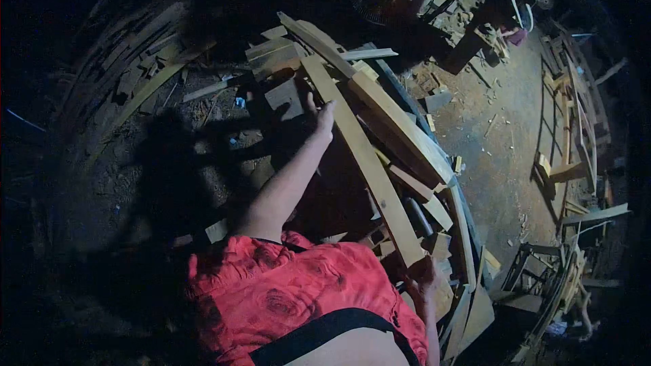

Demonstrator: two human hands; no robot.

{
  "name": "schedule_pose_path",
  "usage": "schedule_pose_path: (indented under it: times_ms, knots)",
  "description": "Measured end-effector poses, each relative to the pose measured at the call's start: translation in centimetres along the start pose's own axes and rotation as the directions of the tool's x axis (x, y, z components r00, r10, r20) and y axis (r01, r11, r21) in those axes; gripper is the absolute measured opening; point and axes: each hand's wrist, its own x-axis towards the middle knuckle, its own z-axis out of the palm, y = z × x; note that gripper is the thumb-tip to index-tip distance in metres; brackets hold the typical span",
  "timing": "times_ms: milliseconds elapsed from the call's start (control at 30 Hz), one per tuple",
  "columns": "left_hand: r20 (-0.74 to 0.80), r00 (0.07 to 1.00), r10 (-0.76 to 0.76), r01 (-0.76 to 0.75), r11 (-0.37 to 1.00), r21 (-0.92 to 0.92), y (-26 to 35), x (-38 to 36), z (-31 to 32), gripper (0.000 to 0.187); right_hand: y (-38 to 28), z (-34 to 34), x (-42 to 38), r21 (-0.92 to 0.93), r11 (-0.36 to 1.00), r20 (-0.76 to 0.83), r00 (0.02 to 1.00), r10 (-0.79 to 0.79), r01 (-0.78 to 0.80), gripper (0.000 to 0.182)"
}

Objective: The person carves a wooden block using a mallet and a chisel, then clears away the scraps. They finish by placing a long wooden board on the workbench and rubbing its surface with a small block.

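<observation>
A long, flat wooden plank (369,163) runs diagonally in front of me, its near end close to my body. My left hand (324,120) grips its left edge toward the far end, with part of the fingers hidden by the wood. At the near end, my right hand (425,278) is closed around the plank's corner, in dim light. Just right of the plank lies a thicker wooden beam (403,122). Shorter wood pieces and a grey metal-looking cylinder (418,217) sit between plank and beam.
Stacked boards (274,54) lie beyond the plank's far end. Offcuts and chips litter the dirt floor (498,142). A wooden frame (566,122) stands at the right, and a scrap heap (468,7) lies at the back right. Deep shadow covers the left side.
</observation>
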Motion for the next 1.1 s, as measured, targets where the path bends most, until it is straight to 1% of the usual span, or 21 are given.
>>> schedule_pose_path:
  times_ms: [33, 67, 100, 133, 167, 200, 267, 333, 367, 467, 500, 533, 600, 667, 700, 833, 933, 967, 1000, 1067, 1100]
  knots:
    - [-0.082, 0.997, -0.013, 0.029, 0.980, 0.196, 4.4, -2.7, 0.4, 0.088, 0.6, 0.2, 0.1, 0.196, 0.969, -0.002, 0.989, 0.150, -0.147, 0.036]
    - [-0.050, 0.998, 0.050, -0.046, 0.996, 0.081, 3.9, -1.5, -0.6, 0.089, 0.1, 0.4, 0.0, 0.294, 0.930, 0.009, 0.973, 0.229, -0.222, 0.033]
    - [-0.033, 0.998, 0.061, -0.058, 0.993, 0.100, 3.4, -0.4, -1.8, 0.089, -0.5, 0.7, 0.0, 0.389, 0.875, 0.021, 0.952, 0.306, -0.290, 0.030]
    - [-0.016, 0.997, 0.071, -0.068, 0.991, 0.119, 4.7, -0.7, -2.5, 0.088, -2.9, 0.8, 0.3, -0.030, 0.999, -0.054, 0.998, -0.022, 0.020, 0.024]
    - [-0.010, 0.998, 0.067, -0.064, 0.975, 0.212, 4.5, 0.9, -4.3, 0.088, -4.5, 1.1, 0.5, -0.442, 0.839, 0.024, 0.939, -0.343, 0.318, 0.018]
    - [-0.004, 0.998, 0.066, -0.061, 0.951, 0.303, 4.0, 2.4, -5.8, 0.087, -4.4, 1.7, 1.0, -0.437, 0.846, 0.022, 0.944, -0.329, 0.305, 0.018]
    - [-0.041, 0.999, 0.034, -0.022, 0.963, 0.268, 5.8, 1.2, -6.4, 0.083, -3.6, 3.2, 1.5, -0.501, 0.810, 0.002, 0.936, -0.353, 0.306, 0.031]
    - [0.073, 0.993, 0.095, -0.116, 0.926, 0.361, 5.2, 2.7, -8.3, 0.078, -2.9, 4.5, 1.8, -0.584, 0.767, -0.008, 0.943, -0.331, 0.265, 0.037]
    - [0.162, 0.960, 0.230, -0.281, 0.764, 0.581, 4.9, 3.8, -9.0, 0.077, -1.5, 5.0, 2.1, -0.566, 0.786, 0.015, 0.957, -0.291, 0.248, 0.036]
    - [0.247, 0.939, 0.238, -0.340, 0.733, 0.589, 5.5, 1.0, -7.3, 0.075, 0.0, 6.4, 2.1, -0.587, 0.796, 0.038, 0.987, -0.158, 0.150, 0.038]
    - [0.257, 0.940, 0.223, -0.336, 0.730, 0.596, 3.7, 2.0, -7.8, 0.075, 0.1, 6.7, 2.2, -0.626, 0.776, 0.028, 0.996, -0.082, 0.082, 0.041]
    - [0.252, 0.922, 0.293, -0.387, 0.687, 0.616, 1.9, 3.3, -7.8, 0.078, 0.3, 6.6, 2.3, -0.625, 0.779, 0.016, 0.998, -0.065, 0.061, 0.041]
    - [0.268, 0.900, 0.344, -0.434, 0.642, 0.632, -0.5, 4.1, -7.7, 0.080, 0.5, 6.0, 2.5, -0.494, 0.828, 0.075, 0.962, -0.263, 0.265, 0.049]
    - [0.300, 0.772, 0.560, -0.560, 0.377, 0.738, -1.6, 4.0, -7.3, 0.085, 0.3, 5.9, 2.4, -0.571, 0.791, 0.029, 0.968, -0.249, 0.220, 0.058]
    - [0.267, 0.844, 0.465, -0.494, 0.480, 0.725, -1.6, 4.5, -7.6, 0.088, 0.6, 5.8, 2.7, -0.563, 0.798, 0.056, 0.973, -0.225, 0.217, 0.061]
    - [0.360, 0.835, 0.417, -0.548, 0.562, 0.619, -1.3, 5.2, -8.1, 0.089, 1.9, 5.7, 2.3, -0.604, 0.770, 0.067, 0.976, -0.205, 0.203, 0.075]
    - [0.279, 0.893, 0.353, -0.449, 0.663, 0.599, 0.8, 3.1, -6.7, 0.091, 1.2, 6.1, 2.2, -0.658, 0.741, 0.005, 0.985, -0.174, 0.134, 0.074]
    - [0.300, 0.849, 0.436, -0.491, 0.439, 0.753, 1.4, 3.5, -6.4, 0.095, 2.2, 6.2, 2.4, -0.662, 0.720, 0.043, 0.970, -0.241, 0.208, 0.076]
    - [0.236, 0.892, 0.385, -0.435, 0.593, 0.677, 1.1, 3.0, -6.2, 0.097, 3.2, 6.0, 2.3, -0.666, 0.695, 0.077, 0.952, -0.297, 0.271, 0.078]
    - [0.233, 0.868, 0.439, -0.468, 0.566, 0.678, -0.8, 4.7, -6.9, 0.095, -1.0, 5.5, 2.0, -0.625, 0.764, 0.097, 0.987, -0.130, 0.162, 0.075]
    - [0.189, 0.918, 0.348, -0.382, 0.649, 0.658, 0.2, 3.8, -6.2, 0.094, -1.5, 5.2, 2.0, -0.607, 0.773, 0.076, 0.982, -0.174, 0.184, 0.072]
